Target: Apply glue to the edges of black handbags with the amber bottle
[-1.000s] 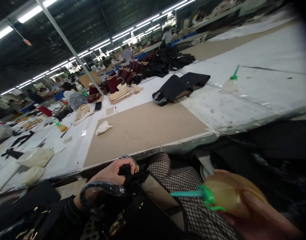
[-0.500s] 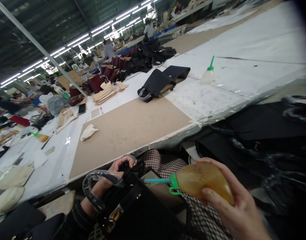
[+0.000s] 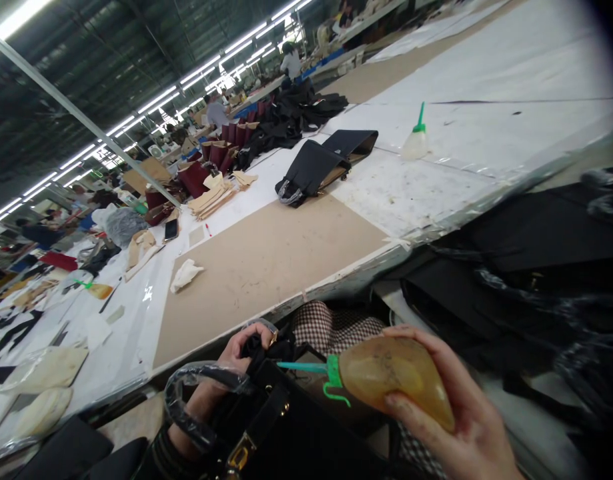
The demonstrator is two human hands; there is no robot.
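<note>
while left hand point(image 3: 239, 349) clutches black bag point(image 3: 306, 430), right hand point(image 3: 469, 415) grasps bottle point(image 3: 393, 375) (amber, green-capped).

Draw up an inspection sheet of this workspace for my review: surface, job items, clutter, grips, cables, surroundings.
Surface: white-covered table, marked in places; brown sheet on it.
Job items: black bag below the table edge, handle plastic-wrapped; amber bottle, nozzle directed across the bag's top.
Clutter: crumpled white scrap, phone, dark bag pieces, pale bottle.
Left grip: closed on black material by the bag.
Right grip: wrapped around the amber bottle.
Cables: nothing seen.
Surroundings: people farther back, strip lights overhead.
</note>
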